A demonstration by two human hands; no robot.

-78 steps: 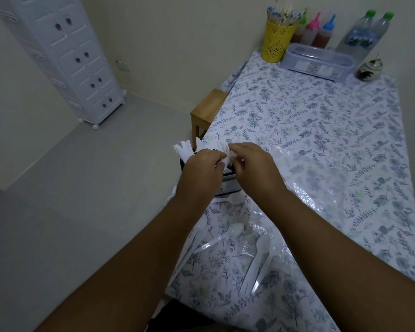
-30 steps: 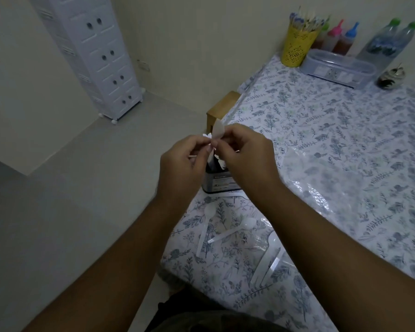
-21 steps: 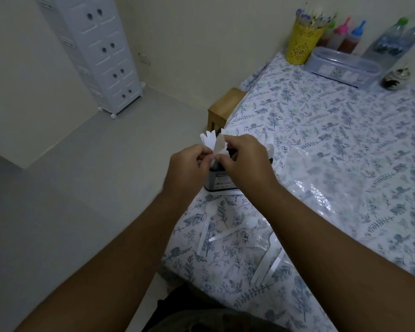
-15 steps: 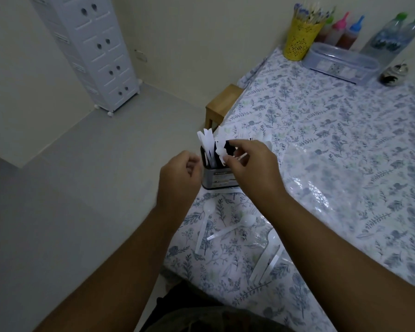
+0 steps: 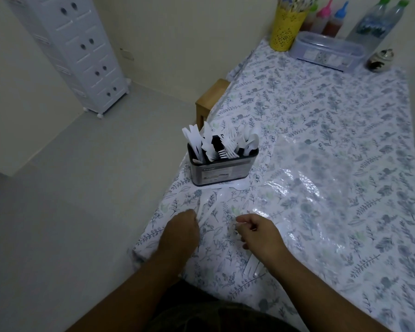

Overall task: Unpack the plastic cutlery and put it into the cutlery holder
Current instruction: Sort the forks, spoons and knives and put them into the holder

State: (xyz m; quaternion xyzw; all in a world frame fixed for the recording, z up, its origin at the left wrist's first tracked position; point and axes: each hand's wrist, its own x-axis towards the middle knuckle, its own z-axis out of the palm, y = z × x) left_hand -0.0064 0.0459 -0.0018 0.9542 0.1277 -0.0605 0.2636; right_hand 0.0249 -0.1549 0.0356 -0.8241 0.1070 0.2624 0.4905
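Cutlery holder point(image 5: 222, 170) label unreadable. Left hand point(image 5: 181, 232), right hand point(image 5: 261, 236) curled on tablecloth; grip contents unclear.

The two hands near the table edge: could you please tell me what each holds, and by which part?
The left hand pinches a white plastic spoon at its handle end. Whether the right hand, fingers curled on the tablecloth, holds anything cannot be told.

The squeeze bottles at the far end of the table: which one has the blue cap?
The rightmost squeeze bottle, next to the water bottles. Its cap is blue, while the bottle beside it has a pink cap.
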